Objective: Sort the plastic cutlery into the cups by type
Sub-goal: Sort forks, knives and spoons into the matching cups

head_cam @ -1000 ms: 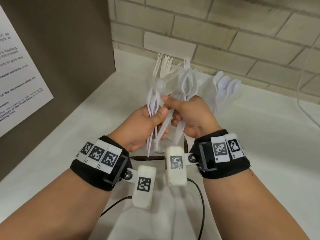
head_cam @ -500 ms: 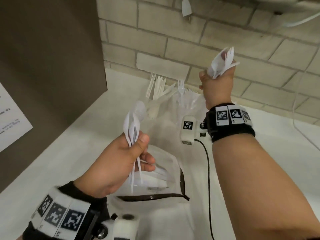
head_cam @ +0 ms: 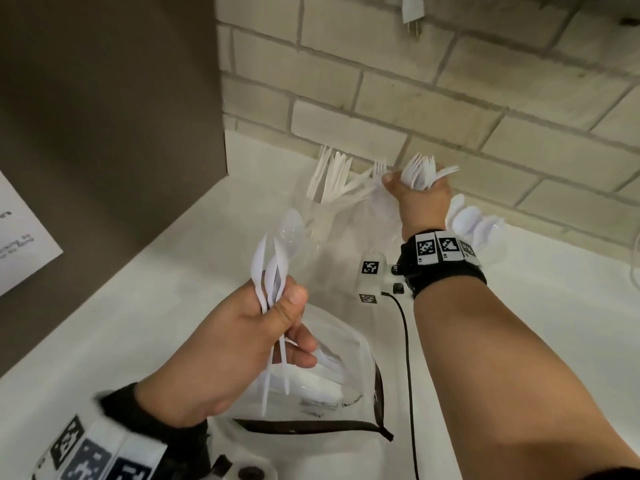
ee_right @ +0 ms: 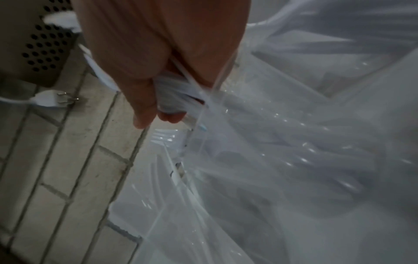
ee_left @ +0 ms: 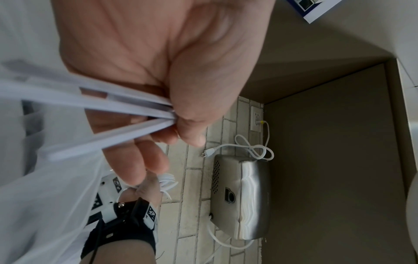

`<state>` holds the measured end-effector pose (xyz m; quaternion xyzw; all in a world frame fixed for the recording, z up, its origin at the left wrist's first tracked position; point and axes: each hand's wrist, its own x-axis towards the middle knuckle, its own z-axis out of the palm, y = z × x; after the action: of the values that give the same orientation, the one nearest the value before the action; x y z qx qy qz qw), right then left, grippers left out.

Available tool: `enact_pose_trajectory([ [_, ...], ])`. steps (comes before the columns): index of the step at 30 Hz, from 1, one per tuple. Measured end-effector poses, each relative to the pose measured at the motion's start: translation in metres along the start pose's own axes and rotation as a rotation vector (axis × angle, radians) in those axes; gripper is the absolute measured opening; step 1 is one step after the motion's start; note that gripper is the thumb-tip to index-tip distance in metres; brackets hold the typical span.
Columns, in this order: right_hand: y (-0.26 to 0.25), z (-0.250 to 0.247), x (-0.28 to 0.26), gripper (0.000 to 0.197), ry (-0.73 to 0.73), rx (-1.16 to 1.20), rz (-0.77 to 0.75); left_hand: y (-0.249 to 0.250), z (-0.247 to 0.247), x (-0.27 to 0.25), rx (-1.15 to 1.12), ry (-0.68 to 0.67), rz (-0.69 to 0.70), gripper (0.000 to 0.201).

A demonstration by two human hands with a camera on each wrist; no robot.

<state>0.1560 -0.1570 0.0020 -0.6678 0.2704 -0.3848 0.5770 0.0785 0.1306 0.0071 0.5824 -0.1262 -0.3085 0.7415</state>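
Observation:
My left hand (head_cam: 287, 323) grips a small bunch of white plastic cutlery (head_cam: 273, 265) by the handles, heads up, above a clear zip bag (head_cam: 311, 420). The handles (ee_left: 126, 110) fan out from its fist. My right hand (head_cam: 415, 188) grips a bundle of white forks (head_cam: 422, 171), tines up, at the middle clear cup (head_cam: 374, 209), which holds a fork (head_cam: 379, 168). In the right wrist view the fist (ee_right: 158, 100) sits over that cup's rim (ee_right: 187, 135). A cup of knives (head_cam: 329, 178) stands left of it. A cup of spoons (head_cam: 474, 223) stands right, partly hidden by my wrist.
A brick wall (head_cam: 450, 98) runs close behind the cups. A brown panel (head_cam: 104, 116) closes off the left side. A metal appliance (ee_left: 244, 198) with a loose white cord and plug (ee_left: 210, 153) hangs on the wall. The white counter (head_cam: 173, 271) spreads left and right.
The hands split the bunch between them. My right hand carried the forks up high by the wall, then came down to the middle cup. My left hand stayed over the bag.

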Motion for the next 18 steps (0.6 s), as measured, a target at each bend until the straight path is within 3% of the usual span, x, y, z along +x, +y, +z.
enact_pose_trajectory([
  [4, -0.003, -0.002, 0.001, 0.077, -0.016, 0.065, -0.018, 0.000, 0.000, 0.000, 0.003, 0.008, 0.001, 0.033],
  [8, -0.004, -0.003, -0.002, 0.089, 0.009, -0.024, -0.101, 0.000, -0.001, 0.001, 0.001, 0.012, 0.016, 0.034],
  [11, 0.002, -0.006, -0.003, 0.066, 0.032, -0.146, -0.258, -0.002, -0.002, 0.000, -0.005, 0.005, 0.018, 0.032],
  [13, 0.007, -0.006, -0.005, 0.040, -0.090, -0.404, -0.341, -0.003, -0.002, 0.001, -0.003, -0.001, 0.019, 0.031],
  [15, 0.017, -0.005, -0.005, 0.038, -0.257, -0.670, -0.350, -0.003, -0.001, 0.001, 0.001, -0.009, 0.023, 0.031],
  [18, 0.014, -0.004, -0.006, 0.042, -0.255, -0.760, -0.380, -0.004, 0.000, 0.002, 0.012, -0.016, 0.032, 0.030],
])
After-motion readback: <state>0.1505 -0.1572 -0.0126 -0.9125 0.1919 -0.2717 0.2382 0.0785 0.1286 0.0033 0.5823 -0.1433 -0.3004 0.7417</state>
